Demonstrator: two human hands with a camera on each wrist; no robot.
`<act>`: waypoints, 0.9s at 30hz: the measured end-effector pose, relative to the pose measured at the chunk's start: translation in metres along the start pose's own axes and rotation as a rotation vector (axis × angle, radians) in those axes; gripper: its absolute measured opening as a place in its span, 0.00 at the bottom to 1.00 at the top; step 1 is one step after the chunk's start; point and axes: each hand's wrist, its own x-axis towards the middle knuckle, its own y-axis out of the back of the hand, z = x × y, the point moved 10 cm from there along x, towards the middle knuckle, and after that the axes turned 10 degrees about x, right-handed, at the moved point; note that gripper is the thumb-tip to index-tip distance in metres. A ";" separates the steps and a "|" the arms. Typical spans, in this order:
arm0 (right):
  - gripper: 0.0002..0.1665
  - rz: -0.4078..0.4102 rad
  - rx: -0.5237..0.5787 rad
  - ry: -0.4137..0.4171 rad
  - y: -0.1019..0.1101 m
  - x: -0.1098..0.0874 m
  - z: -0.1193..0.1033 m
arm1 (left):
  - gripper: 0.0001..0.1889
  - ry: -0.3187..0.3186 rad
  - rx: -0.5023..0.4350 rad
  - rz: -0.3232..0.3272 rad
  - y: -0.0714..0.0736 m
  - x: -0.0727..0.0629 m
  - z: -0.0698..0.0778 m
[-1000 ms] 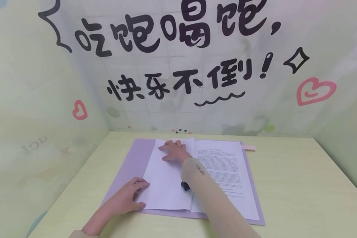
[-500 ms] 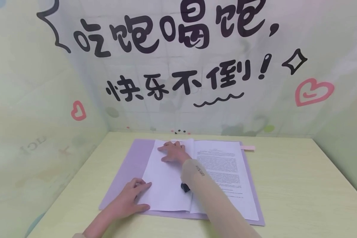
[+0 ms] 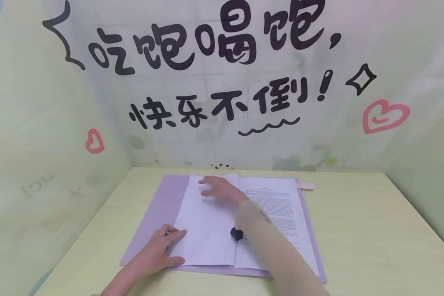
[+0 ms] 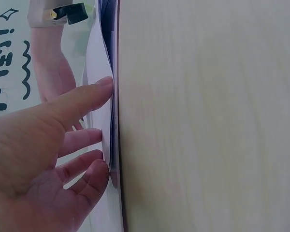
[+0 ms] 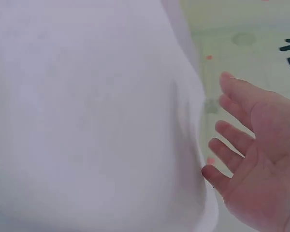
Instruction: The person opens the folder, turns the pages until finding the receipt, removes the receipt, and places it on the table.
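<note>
An open purple folder (image 3: 163,205) lies on the table, with white sheets spread inside it. The left-hand sheet (image 3: 203,238) shows a blank face; the right-hand sheet (image 3: 281,209) carries printed text, partly hidden by the right sleeve. My left hand (image 3: 155,250) rests at the lower left corner of the blank sheet, thumb and fingers loosely spread. In the left wrist view its fingertips touch the bulging paper (image 4: 99,72). My right hand (image 3: 222,190) is over the top of the blank sheet. The right wrist view shows its fingers relaxed and apart beside the paper (image 5: 96,116), holding nothing.
A pale pink tab (image 3: 306,186) sticks out at the folder's upper right. The light wooden table (image 3: 373,230) meets a printed fabric wall (image 3: 207,139) behind the folder. A small black device (image 3: 237,234) sits at the right wrist.
My right hand has come up off the blank sheet and shifted slightly right, its fingers less spread. The left hand slid slightly along the sheet's corner earlier and stays there.
</note>
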 end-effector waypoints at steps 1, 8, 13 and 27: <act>0.28 0.028 0.038 0.015 0.007 -0.002 -0.002 | 0.36 0.003 -0.001 -0.003 -0.001 0.001 -0.001; 0.27 0.162 0.061 0.058 0.060 -0.029 -0.011 | 0.38 0.068 -0.014 -0.047 -0.005 0.001 -0.005; 0.28 0.231 -0.005 0.044 0.094 -0.052 -0.003 | 0.38 0.124 -0.021 -0.102 -0.005 0.001 -0.007; 0.27 0.357 0.068 -0.028 0.146 -0.114 0.073 | 0.42 0.131 -0.013 -0.087 -0.003 0.004 -0.007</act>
